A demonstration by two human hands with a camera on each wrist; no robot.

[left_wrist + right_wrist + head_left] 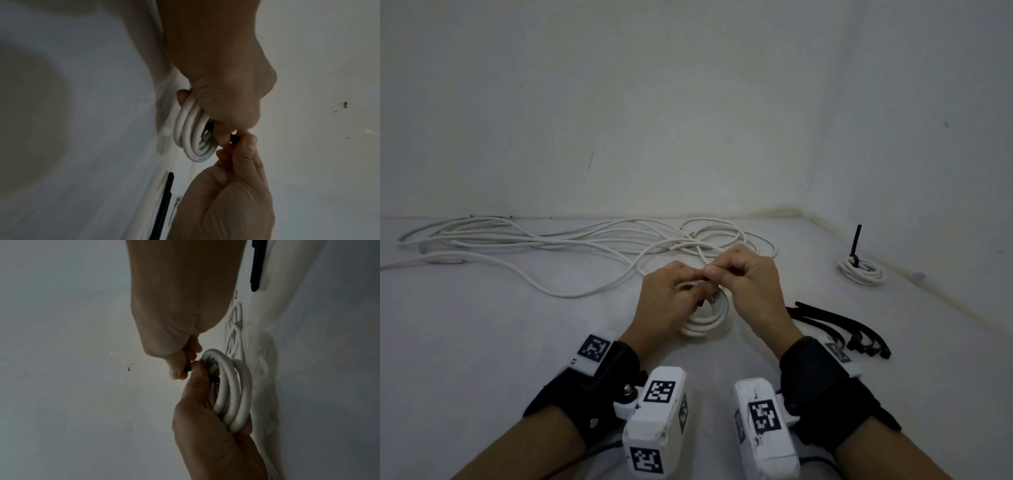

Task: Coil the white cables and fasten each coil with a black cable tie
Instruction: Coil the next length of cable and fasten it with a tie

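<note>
**A:** What was nearest to the person?

**B:** Both forearms, each strapped with a black wrist band [599, 383] carrying white marker blocks. Just past them, the left hand [666, 301] was curled round a small coil of white cable [709, 320], holding it a little above the white table [517, 342].

**A:** And the other hand?

**B:** The right hand [751, 284] met the left one over the coil, its fingers pinching the end of a black cable tie [234, 138]. The right wrist view showed a dark bit of that tie against the inner side of the coil. I could not tell whether it was fastened.

**A:** What lay beside them?

**B:** Right of the right wrist, a bunch of spare black ties [839, 329] lay flat on the table.

**A:** Farther out?

**B:** Beyond the hands, a long loose white cable [551, 246] sprawled in slack loops across the left and middle of the table, reaching the wall [688, 102]. Off to the far right, near the corner, sat a finished coil [861, 270] with the tail of its black tie standing upright.
</note>
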